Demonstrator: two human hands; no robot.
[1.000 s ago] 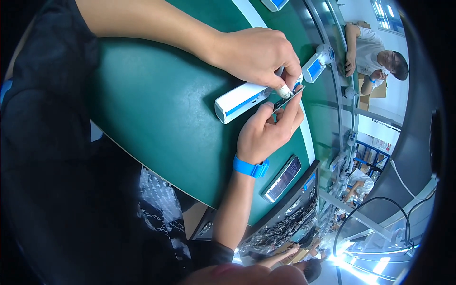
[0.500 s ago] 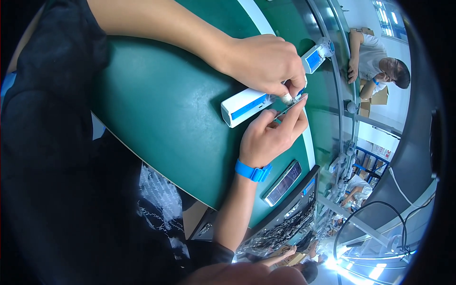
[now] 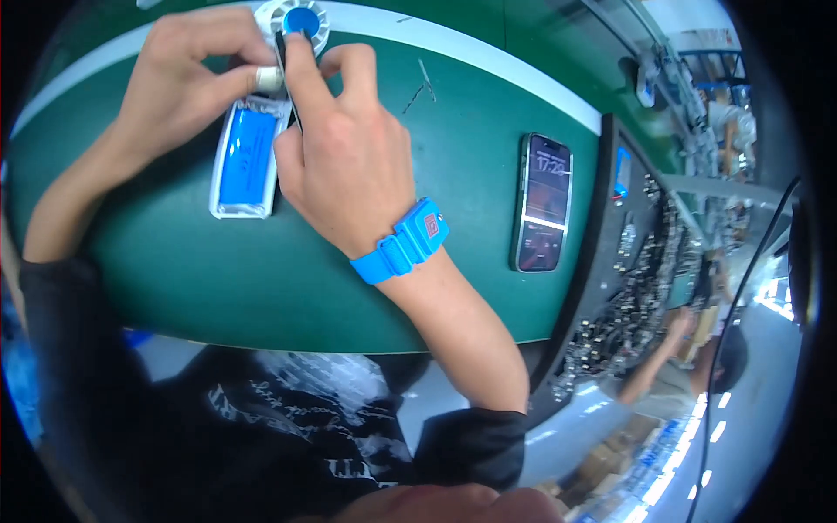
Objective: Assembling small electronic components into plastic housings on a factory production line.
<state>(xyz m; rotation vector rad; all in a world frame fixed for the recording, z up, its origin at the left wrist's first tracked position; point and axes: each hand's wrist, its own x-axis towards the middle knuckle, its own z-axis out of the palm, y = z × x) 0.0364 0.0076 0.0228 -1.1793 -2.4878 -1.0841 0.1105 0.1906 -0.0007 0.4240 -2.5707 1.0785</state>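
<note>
- Head view: one left hand [image 3: 187,91], thumb and forefinger drawn close together at the upper end of the casing; whether anything is pinched by them cannot be told.
- One white wrap [image 3: 268,79], worn on the left thumb.
- One right hand [image 3: 350,157], wearing a blue wristband [image 3: 403,247]; a thin flat piece [image 3: 291,98], seen edge-on, is pinched between its thumb and forefinger, just above and beside the casing.
- One white oblong casing [image 3: 246,161], blue-faced, laid on the green desk [image 3: 471,192] below the left hand.
- One round white part with blue disc [image 3: 302,21], placed beyond the fingertips; its join to the casing is hidden.
- One thin strip [image 3: 425,77], lying right of the right hand.
- One phone [image 3: 543,202], screen lit, set near a dark tray [image 3: 608,139] in which small metal parts [image 3: 623,301] are heaped.
</note>
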